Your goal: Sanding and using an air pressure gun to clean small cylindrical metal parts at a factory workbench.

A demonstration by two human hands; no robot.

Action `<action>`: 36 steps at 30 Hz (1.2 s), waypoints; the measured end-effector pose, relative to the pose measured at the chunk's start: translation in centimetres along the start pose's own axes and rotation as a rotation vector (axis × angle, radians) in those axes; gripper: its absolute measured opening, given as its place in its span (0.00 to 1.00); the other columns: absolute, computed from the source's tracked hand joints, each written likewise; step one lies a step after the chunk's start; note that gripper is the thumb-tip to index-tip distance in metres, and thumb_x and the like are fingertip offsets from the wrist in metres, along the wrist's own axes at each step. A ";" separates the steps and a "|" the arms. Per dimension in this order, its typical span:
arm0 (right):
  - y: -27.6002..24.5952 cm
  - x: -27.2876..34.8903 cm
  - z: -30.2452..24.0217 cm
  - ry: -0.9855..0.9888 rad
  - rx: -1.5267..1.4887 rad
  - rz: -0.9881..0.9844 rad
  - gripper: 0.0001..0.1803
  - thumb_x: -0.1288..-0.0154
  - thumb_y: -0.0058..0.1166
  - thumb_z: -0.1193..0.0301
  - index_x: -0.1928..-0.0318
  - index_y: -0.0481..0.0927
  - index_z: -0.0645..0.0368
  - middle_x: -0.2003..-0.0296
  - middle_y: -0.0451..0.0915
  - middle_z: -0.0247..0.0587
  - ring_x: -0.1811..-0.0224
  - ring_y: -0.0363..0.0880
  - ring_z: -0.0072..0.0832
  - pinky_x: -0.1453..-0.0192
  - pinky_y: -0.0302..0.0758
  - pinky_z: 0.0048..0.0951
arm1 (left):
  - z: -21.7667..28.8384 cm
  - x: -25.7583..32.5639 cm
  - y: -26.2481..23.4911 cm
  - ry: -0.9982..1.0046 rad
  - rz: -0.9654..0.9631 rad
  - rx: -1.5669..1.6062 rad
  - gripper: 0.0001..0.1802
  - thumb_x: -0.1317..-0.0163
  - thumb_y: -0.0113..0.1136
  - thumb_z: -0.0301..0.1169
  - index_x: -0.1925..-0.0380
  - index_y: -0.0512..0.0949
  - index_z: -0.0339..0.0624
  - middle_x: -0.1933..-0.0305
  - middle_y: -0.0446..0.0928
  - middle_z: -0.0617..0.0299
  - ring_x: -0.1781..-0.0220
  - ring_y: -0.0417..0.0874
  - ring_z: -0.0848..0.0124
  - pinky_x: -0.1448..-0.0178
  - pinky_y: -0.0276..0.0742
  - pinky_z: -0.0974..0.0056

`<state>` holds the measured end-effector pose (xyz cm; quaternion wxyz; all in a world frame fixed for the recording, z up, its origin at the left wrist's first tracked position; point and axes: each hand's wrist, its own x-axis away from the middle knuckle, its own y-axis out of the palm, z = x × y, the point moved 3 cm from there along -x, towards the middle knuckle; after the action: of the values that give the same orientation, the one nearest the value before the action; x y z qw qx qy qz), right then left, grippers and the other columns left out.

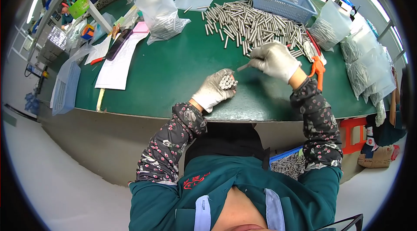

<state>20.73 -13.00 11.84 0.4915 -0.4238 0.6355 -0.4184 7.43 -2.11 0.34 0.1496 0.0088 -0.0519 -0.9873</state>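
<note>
My left hand [216, 90], in a whitish glove, is wrapped round a bundle of metal pins [227, 83], their round ends facing up. To its right my gloved right hand [275, 61] pinches a single metal pin [243, 67] that points toward the bundle, apart from it. Just beyond the right hand spreads a large loose pile of short silvery metal pins [252, 24] on the green table [169, 74]. An orange-handled tool [318, 72] lies right of my right wrist.
A blue plastic basket [282, 1] stands behind the pile. Bags of pins sit left [161, 18] and right [362, 66]. Papers [116, 68] and a dark phone-like object [118, 45] lie at left. Below the table edge is a blue bin of pins [288, 164]; a red stool [352, 135] stands right.
</note>
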 end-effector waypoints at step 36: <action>2.2 -1.4 -3.8 -0.184 -0.002 -0.158 0.12 0.49 0.54 0.60 0.71 0.81 0.54 0.77 0.78 0.43 0.72 0.77 0.39 0.66 0.72 0.36 | -1.2 -0.5 -0.2 0.067 -0.032 0.056 0.26 0.57 0.64 0.23 0.54 0.69 0.39 0.62 0.74 0.63 0.62 0.74 0.77 0.55 0.71 0.71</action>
<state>16.90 -10.54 10.76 0.5127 -0.5096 0.5528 -0.4145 7.90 -1.87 -0.84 0.1351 0.0468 -0.0743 -0.9869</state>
